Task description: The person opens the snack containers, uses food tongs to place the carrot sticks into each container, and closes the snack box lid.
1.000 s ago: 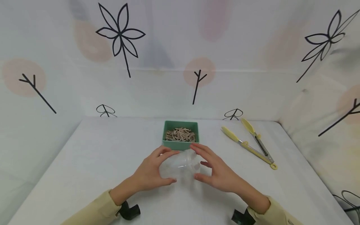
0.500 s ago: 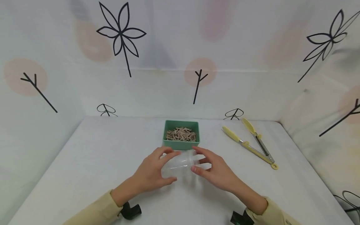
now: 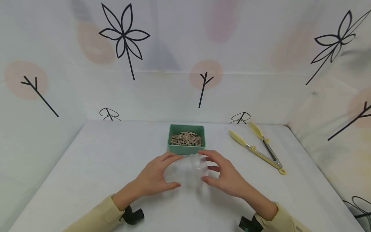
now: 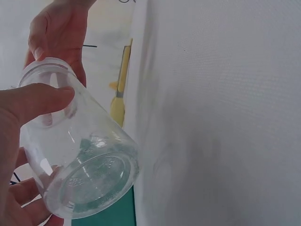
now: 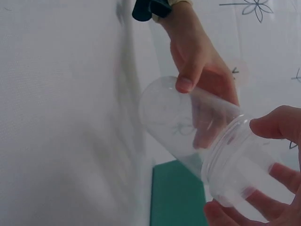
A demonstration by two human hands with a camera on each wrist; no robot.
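Note:
A clear plastic jar (image 3: 181,170) lies tilted on its side between both hands, above the white tabletop. My left hand (image 3: 152,176) grips its body near the base end, thumb on one side and fingers on the other. At the other end, the fingers and thumb of my right hand (image 3: 226,176) curl round the ridged rim. In the left wrist view the round base of the jar (image 4: 94,183) faces the camera, and nothing shows inside. The right wrist view has the jar's rim (image 5: 225,146) close to the right thumb.
Just beyond the jar stands a green rectangular box (image 3: 185,150) holding many small greyish-brown pieces (image 3: 185,139). Yellow-and-steel tongs (image 3: 263,157) lie spread at the right. A patterned white cloth backdrop (image 3: 174,93) rises behind the table.
The right thumb and fingers have shifted back and forth round the jar's rim. The left hand keeps its grip, and the jar has tilted slightly. Box and tongs stay put.

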